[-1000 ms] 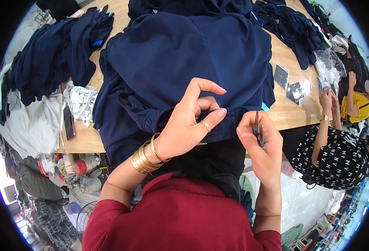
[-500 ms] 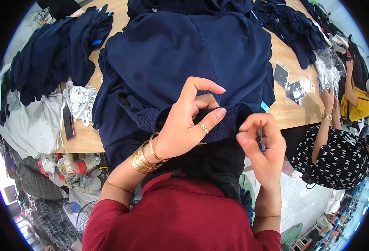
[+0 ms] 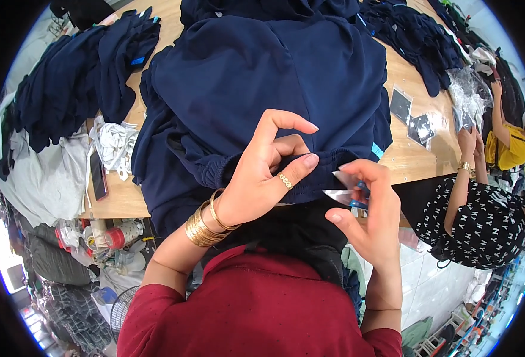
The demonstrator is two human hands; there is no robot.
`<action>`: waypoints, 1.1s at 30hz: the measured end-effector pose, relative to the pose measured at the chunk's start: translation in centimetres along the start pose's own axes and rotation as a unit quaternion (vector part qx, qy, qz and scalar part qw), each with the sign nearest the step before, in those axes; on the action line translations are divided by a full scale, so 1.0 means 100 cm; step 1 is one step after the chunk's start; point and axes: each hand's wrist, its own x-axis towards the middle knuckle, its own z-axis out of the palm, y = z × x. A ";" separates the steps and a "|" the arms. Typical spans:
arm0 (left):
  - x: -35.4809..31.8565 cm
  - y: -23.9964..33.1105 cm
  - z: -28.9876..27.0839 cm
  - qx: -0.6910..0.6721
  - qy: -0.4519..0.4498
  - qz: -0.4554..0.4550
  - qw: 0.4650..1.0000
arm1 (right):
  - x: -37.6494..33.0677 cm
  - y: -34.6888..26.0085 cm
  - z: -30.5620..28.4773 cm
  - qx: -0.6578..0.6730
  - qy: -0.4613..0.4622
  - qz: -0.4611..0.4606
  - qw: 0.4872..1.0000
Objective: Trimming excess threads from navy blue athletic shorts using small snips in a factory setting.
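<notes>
A navy garment (image 3: 239,65) with a gathered elastic waistband (image 3: 325,163) lies spread on the wooden table in front of me. My left hand (image 3: 259,172), with a ring and gold bangles at the wrist, is closed on the waistband's edge. Its thumb and middle finger press together there, while the index finger arches above the cloth. Just right of the waistband, my right hand (image 3: 372,208) holds small thread snips (image 3: 359,201) with blue on the handle. Their pointed blades are spread apart and aim left at the waistband. Part of the handle is hidden by my fingers.
Navy garments are heaped at the left (image 3: 78,77) and far right (image 3: 420,47). White cord (image 3: 117,146) and a phone (image 3: 98,175) lie at the table's left. Plastic-wrapped cards (image 3: 420,128) rest on the right. A co-worker in black patterned clothing (image 3: 482,226) handles clear plastic.
My right hand has turned and its fingers have spread, so the snips now point left with their blades showing. My left hand has barely shifted on the waistband.
</notes>
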 end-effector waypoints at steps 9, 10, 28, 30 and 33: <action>0.000 0.000 -0.001 -0.055 0.001 -0.002 0.998 | -0.003 0.006 0.004 -0.167 -0.031 -0.097 0.981; 0.000 0.000 -0.001 -0.053 0.000 0.001 0.999 | -0.004 0.006 0.005 -0.176 -0.034 -0.100 0.979; 0.000 0.002 -0.001 -0.053 0.010 -0.005 0.999 | 0.000 0.005 0.009 -0.202 -0.009 -0.111 0.973; 0.001 0.002 0.000 -0.055 0.009 -0.008 0.998 | 0.000 0.004 0.009 -0.198 -0.008 -0.107 0.974; 0.002 0.002 0.000 -0.059 0.013 -0.002 0.998 | 0.000 0.006 0.009 -0.176 0.002 -0.094 0.980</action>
